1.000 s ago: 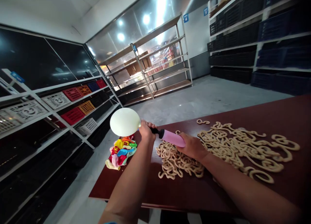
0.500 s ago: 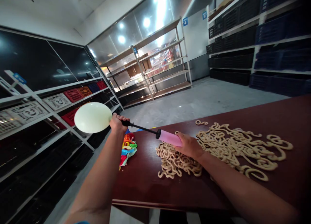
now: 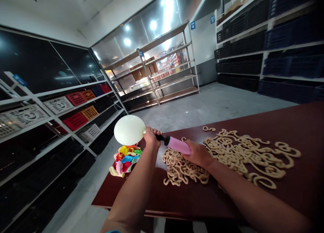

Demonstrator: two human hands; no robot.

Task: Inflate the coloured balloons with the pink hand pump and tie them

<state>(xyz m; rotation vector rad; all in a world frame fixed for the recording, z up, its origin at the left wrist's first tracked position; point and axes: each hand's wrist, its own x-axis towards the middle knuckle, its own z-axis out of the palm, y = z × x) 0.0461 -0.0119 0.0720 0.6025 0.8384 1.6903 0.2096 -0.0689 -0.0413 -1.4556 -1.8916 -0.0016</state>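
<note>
Pumping, seemingly — left grip (image 3: 152,137) closed on the black plastic handle (image 3: 159,138), right grip (image 3: 198,153) clasping the pink cylindrical pump (image 3: 179,145), pale oval rubber balloon (image 3: 129,130) at the pump's handle end — another stroke would need firm holds.

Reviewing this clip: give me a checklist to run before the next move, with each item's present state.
1. Left hand closed at the neck of the pale balloon: ok.
2. Right hand gripping the pink pump: ok.
3. Pale balloon inflated: ok.
4. Neck seated tightly on the pump: cannot tell, left fingers cover it.
5. Loose balloons on the table: ok.
6. Right hand apart from the beige curled pieces: cannot tell, they overlap in view.
</note>
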